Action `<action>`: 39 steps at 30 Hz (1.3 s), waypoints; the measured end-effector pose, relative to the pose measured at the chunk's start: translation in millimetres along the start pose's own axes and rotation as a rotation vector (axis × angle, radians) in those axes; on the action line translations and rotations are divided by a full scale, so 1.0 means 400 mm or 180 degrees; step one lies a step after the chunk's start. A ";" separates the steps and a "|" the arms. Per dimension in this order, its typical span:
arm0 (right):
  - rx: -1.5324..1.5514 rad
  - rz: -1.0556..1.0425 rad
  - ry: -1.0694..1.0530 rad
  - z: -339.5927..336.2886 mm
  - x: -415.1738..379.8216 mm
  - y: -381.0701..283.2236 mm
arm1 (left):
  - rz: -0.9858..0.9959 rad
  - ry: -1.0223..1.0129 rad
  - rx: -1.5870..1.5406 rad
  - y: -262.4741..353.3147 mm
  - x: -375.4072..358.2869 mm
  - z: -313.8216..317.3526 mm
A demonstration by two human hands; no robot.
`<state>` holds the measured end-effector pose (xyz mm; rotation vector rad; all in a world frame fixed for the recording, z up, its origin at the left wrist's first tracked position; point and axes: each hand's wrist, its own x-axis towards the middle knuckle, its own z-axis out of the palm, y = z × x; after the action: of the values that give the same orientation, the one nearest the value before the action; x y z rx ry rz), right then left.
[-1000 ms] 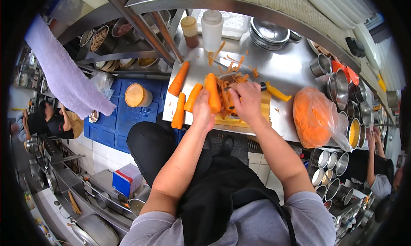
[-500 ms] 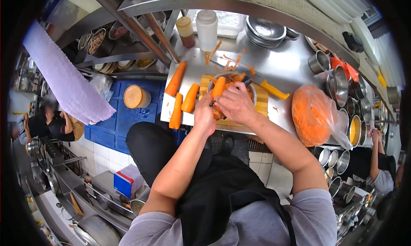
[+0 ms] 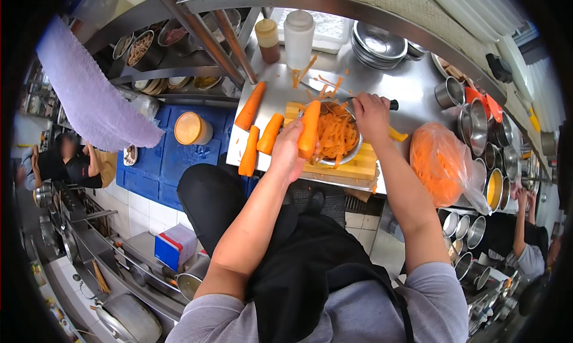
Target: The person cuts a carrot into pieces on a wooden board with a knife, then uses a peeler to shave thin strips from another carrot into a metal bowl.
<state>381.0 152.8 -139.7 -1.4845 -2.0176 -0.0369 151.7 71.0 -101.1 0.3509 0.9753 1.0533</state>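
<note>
My left hand (image 3: 288,149) is clamped on a carrot (image 3: 310,129), held tilted over the near-left rim of the steel bowl (image 3: 353,154) of peelings. My right hand (image 3: 371,113) is closed on the black-handled knife (image 3: 391,104) at the bowl's far edge. Bowl sits on the wooden board (image 3: 358,167) at the worktop's (image 3: 412,86) near edge. Three carrots (image 3: 258,131) lie left of it.

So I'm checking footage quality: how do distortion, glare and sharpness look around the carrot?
Head view: strong fisheye, black corners, shelf rail bowed. Even light; mild glare on steel counter. Left hand and carrot over the peel bowl are sharp; right hand is too.
</note>
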 end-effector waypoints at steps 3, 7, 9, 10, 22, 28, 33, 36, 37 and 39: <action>0.0435 0.0106 0.0061 -0.023 -0.007 -0.084 | 0.0191 -0.0119 -0.0034 -0.013 0.010 -0.011; 0.0972 -0.0076 0.0240 -0.053 -0.049 -0.237 | 0.0526 0.0398 -0.0443 -0.024 0.028 0.011; 0.1063 -0.0161 0.0250 -0.053 -0.060 -0.289 | 0.0645 0.0709 -0.0498 -0.020 0.025 0.014; 0.1150 -0.0244 0.0257 -0.051 -0.065 -0.302 | 0.0634 0.0720 -0.0498 -0.020 0.021 0.016; 0.0815 -0.0596 -0.0086 -0.065 -0.017 -0.217 | 0.0242 0.0208 -0.0169 0.012 -0.016 -0.004; 0.1201 -0.1269 -0.0209 -0.043 -0.041 -0.294 | 0.0281 0.0289 -0.0286 -0.020 0.001 -0.026; 0.0598 -0.1496 -0.0431 -0.009 0.000 -0.225 | -0.0044 0.0252 -0.0068 -0.012 -0.009 -0.046; -0.0446 -0.1267 -0.0798 0.012 0.058 -0.078 | -0.0040 0.0012 0.0204 -0.022 -0.023 -0.035; -0.0611 -0.1085 -0.0734 0.022 0.062 -0.016 | 0.0063 -0.0032 0.0218 -0.028 -0.027 -0.031; -0.0805 -0.0894 -0.0650 0.011 0.063 0.036 | 0.0135 -0.0024 0.0198 -0.016 -0.019 -0.022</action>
<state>387.2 181.2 -135.4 -1.3861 -2.4508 -0.2758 147.1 59.7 -106.2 0.4281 0.9990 1.0609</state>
